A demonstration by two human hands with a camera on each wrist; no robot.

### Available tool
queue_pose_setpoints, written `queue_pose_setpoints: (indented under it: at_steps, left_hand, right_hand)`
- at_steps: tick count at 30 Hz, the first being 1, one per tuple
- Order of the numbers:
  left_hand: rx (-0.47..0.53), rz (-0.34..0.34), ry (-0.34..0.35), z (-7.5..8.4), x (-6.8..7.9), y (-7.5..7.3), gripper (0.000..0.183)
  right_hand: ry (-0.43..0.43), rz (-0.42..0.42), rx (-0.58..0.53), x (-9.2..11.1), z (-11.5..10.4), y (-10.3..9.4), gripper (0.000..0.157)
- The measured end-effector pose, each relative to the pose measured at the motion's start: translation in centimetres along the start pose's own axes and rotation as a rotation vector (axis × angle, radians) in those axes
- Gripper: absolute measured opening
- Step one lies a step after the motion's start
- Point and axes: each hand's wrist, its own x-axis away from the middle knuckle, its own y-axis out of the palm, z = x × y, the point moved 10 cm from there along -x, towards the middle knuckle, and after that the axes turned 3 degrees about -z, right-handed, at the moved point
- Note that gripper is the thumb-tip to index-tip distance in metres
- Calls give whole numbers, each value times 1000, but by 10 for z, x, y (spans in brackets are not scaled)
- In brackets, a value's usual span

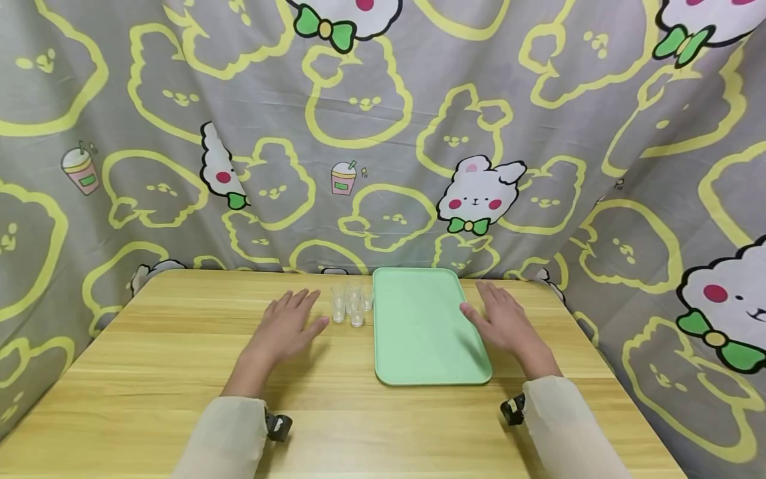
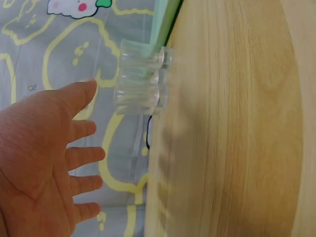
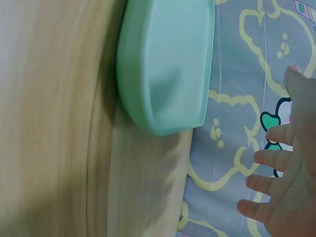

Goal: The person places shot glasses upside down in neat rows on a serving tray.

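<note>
Several small clear shot glasses [image 1: 357,313] stand upright in a cluster, close against the left side of a light green rectangular tray [image 1: 431,326]. My left hand [image 1: 287,326] hovers just left of the glasses with its fingers spread and nothing in it. In the left wrist view the thumb points toward the glasses [image 2: 140,94], with a gap between. On the other side, my right hand [image 1: 503,319] is held at the tray's right edge, fingers extended and palm facing inward. The right wrist view shows the tray [image 3: 177,69] apart from those fingers.
A wooden table [image 1: 179,359] carries the tray and glasses. A grey curtain [image 1: 383,133] with yellow cartoon outlines hangs behind the far edge and along the sides. A small black camera [image 1: 278,426] sits at the left wrist, another [image 1: 512,409] at the right.
</note>
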Motion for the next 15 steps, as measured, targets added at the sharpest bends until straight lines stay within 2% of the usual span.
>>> queue_pose_setpoints:
  at_steps: [9, 15]
  left_hand:
    - [13, -24, 10, 5, -14, 7, 69]
    - [16, -40, -19, 4, -23, 12, 69]
  right_hand:
    - [-2, -17, -123, -4, 0, 4, 83]
    - [12, -35, -145, -7, 4, 9, 80]
